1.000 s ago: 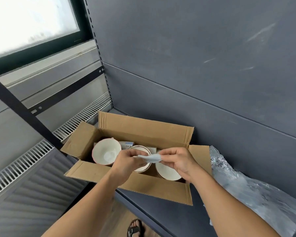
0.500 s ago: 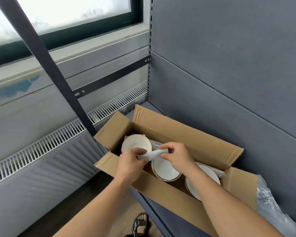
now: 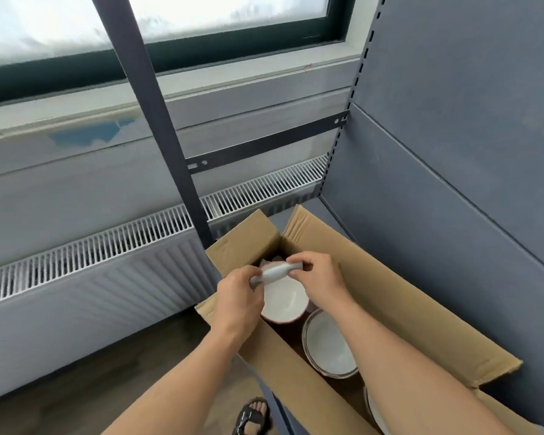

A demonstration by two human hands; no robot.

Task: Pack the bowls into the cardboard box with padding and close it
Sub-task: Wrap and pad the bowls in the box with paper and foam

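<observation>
You are looking down at an open cardboard box [image 3: 390,293] on a dark grey shelf [image 3: 328,215], its flaps standing up and out. Three white bowls with dark-edged rims sit inside in a row, mouths up. The far bowl [image 3: 285,304] and the middle bowl [image 3: 327,343] are just beside each other. The near bowl [image 3: 372,409] is mostly hidden by your right forearm.

Both your hands hover over the far end of the box, directly above the far bowl. Between them you hold a small roll of padding [image 3: 275,273], pale grey and tube-shaped. Your left hand [image 3: 237,301] pinches its left end with curled fingers and thumb. Your right hand [image 3: 319,277] pinches its right end the same way, knuckles up. Both forearms reach in from the near edge of the picture.

The padding looks light, soft and easily squashed, so a gentle pinch at the ends should be enough. It would probably unroll if you let one end go.

The bowls look ceramic: hard, smooth, and likely to chip where rims knock together. Take hold of them by the rim and underside with a full hand, not fingertips. The gaps between the bowls seem to be where padding is needed, and the flaps are not yet folded shut.

To the left, beyond the shelf, are a radiator [image 3: 107,246] and a window [image 3: 60,23]. A sandalled foot [image 3: 253,416] shows on the floor below.
</observation>
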